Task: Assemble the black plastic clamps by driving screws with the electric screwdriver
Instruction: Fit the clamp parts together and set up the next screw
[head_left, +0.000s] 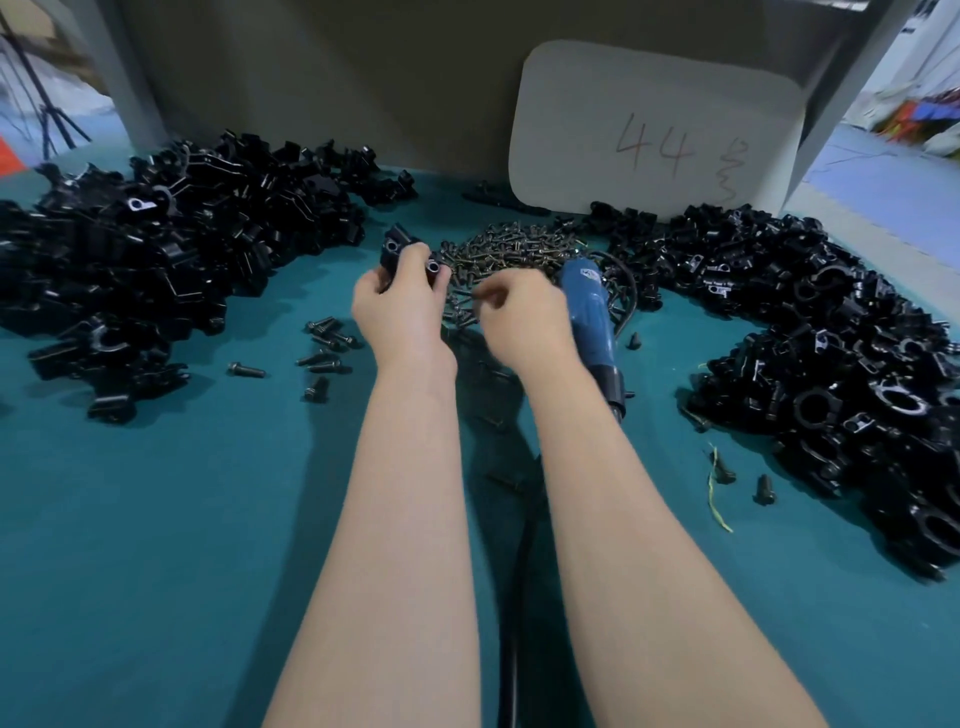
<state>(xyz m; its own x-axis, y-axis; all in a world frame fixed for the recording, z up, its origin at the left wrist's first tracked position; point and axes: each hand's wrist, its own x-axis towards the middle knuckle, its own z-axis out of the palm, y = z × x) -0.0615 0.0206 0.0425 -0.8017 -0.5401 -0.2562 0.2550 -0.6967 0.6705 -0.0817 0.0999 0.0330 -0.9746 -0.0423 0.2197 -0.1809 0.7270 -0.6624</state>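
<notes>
Your left hand (400, 306) grips a glossy black clamp (393, 249). Your right hand (519, 317) curls over the metal screws (514, 247); pinch unclear. The blue screwdriver (587, 312) lies with its tip toward 5 o'clock.

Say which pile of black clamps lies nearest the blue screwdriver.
The pile on the right: the screwdriver lies at its inner edge, far from the left pile.

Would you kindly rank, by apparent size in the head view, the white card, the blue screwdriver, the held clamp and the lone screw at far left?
Largest to smallest:
1. white card
2. blue screwdriver
3. held clamp, partly hidden
4. lone screw
</notes>
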